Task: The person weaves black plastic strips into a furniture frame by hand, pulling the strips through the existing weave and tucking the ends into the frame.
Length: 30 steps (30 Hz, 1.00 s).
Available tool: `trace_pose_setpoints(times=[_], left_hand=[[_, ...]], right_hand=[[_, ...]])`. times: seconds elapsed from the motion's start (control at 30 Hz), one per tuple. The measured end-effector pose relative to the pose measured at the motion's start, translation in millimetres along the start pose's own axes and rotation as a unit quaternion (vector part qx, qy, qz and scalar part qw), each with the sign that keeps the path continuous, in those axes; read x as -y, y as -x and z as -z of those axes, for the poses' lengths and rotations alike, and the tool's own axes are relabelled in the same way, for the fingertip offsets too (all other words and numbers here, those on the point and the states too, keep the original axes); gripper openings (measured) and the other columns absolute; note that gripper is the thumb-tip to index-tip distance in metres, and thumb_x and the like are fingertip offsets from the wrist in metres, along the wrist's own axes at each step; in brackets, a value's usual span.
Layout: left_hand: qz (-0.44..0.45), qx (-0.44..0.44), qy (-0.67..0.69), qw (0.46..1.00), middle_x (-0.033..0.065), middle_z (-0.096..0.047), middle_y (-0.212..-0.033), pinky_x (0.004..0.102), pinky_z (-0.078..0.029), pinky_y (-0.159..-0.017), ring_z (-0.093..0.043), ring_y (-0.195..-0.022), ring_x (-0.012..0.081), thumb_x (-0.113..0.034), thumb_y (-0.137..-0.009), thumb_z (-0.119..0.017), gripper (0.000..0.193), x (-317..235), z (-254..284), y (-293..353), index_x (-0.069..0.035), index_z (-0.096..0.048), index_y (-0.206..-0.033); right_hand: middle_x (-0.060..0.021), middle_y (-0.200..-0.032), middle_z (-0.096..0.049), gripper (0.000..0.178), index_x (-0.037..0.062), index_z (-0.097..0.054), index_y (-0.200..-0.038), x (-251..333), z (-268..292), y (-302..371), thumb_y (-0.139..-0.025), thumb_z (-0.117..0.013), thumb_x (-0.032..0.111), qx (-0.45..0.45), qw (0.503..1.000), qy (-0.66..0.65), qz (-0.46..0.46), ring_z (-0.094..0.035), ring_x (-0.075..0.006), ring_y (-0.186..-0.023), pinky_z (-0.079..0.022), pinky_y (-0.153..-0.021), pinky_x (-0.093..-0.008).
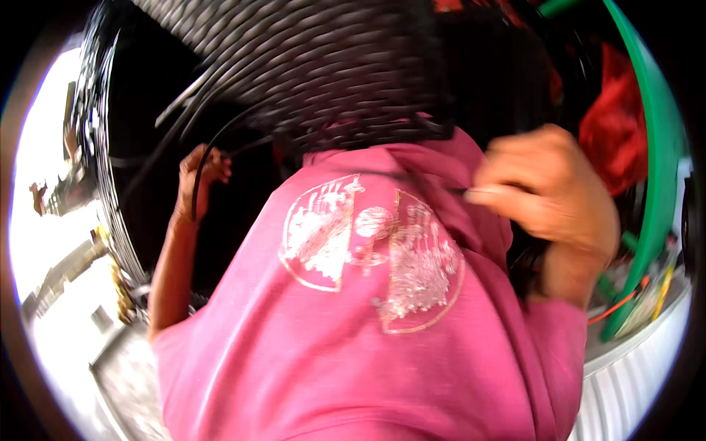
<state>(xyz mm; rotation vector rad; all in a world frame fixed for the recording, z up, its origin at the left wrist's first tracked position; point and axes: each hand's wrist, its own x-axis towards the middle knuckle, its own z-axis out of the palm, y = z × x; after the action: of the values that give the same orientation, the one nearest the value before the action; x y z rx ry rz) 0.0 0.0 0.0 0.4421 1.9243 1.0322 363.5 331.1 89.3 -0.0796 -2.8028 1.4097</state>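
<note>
A dark woven wicker panel point(323, 66) lies across my lap, its lower edge against my pink shirt point(294, 331). Loose black strands stick out from its left side, one thin strand point(209, 147) curving down past my left hand point(204, 175). That hand's fingers are curled in; whether they grip a strand is hidden. On the right, my right hand point(548, 187) is blurred by motion, thumb and forefinger pinched together. From that pinch a thin dark strand point(412, 177) appears to run left across the shirt toward the panel.
A bundle of black strands point(114, 169) hangs at the left. To the right are a curved green frame point(651, 147) and red cloth or bag point(618, 121). Small coloured items, including a yellow one point(663, 290), lie at the lower right beside a pale ribbed surface point(632, 389).
</note>
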Motion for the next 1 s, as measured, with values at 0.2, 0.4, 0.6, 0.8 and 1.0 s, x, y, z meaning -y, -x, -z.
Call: trace_pose_setpoints(times=[0.2, 0.4, 0.6, 0.8, 1.0], left_hand=[[-0.142, 0.167, -0.043, 0.975, 0.0108, -0.062, -0.080, 0.0283, -0.047, -0.067, -0.058, -0.072, 0.0159, -0.012, -0.079, -0.062, 0.014, -83, 8, 53, 0.000, -0.057, -0.074], [-0.321, 0.210, 0.062, 0.921, 0.0176, -0.064, -0.079, 0.0313, -0.051, -0.072, -0.064, -0.079, 0.0229, -0.006, -0.074, -0.060, 0.009, -96, -27, 75, 0.003, -0.058, -0.074], [-0.368, 0.276, 0.198, 0.866, 0.0268, -0.064, -0.082, 0.0354, -0.055, -0.062, -0.066, -0.072, 0.0310, -0.009, -0.079, -0.065, 0.014, -91, -17, 74, 0.000, -0.059, -0.071], [-0.278, 0.348, 0.304, 0.842, 0.0232, -0.066, -0.088, 0.0476, -0.050, -0.082, -0.066, -0.080, 0.0344, -0.019, -0.082, -0.071, 0.022, -79, -15, 61, 0.001, -0.065, -0.072], [-0.124, 0.178, 0.070, 0.974, 0.0090, -0.062, -0.097, 0.0272, -0.050, -0.075, -0.060, -0.086, 0.0138, -0.008, -0.091, -0.051, 0.026, -30, -56, 32, 0.002, -0.059, -0.113]], right_hand=[[-0.0049, -0.080, -0.063, 0.026, -0.0003, -0.066, -0.108, 23, 69, 42, -0.083, -0.061, 0.004, -0.130, 0.959, 0.051, -0.246, -0.048, -0.0077, -0.059, -0.042, -0.053, -0.0226], [-0.0110, -0.090, -0.067, 0.021, -0.0014, -0.067, -0.097, 73, 3, -108, -0.077, -0.062, -0.003, -0.086, 0.981, 0.120, 0.127, -0.064, -0.0181, -0.078, -0.051, -0.069, -0.0249], [-0.0112, -0.088, -0.063, 0.022, 0.0011, -0.063, -0.094, 63, -123, -154, -0.072, -0.066, 0.004, -0.060, 0.971, 0.006, 0.229, -0.063, -0.0260, -0.077, -0.053, -0.065, -0.0329], [-0.0059, -0.074, -0.059, 0.020, 0.0070, -0.063, -0.091, 71, -126, -155, -0.073, -0.070, 0.013, 0.014, 0.953, -0.040, 0.299, -0.061, -0.0219, -0.067, -0.049, -0.057, -0.0312], [-0.0121, -0.083, -0.067, 0.026, -0.0003, -0.064, -0.109, 75, -80, -112, -0.083, -0.063, 0.000, -0.091, 0.986, -0.062, -0.127, -0.064, -0.0161, -0.068, -0.050, -0.062, -0.0252]])
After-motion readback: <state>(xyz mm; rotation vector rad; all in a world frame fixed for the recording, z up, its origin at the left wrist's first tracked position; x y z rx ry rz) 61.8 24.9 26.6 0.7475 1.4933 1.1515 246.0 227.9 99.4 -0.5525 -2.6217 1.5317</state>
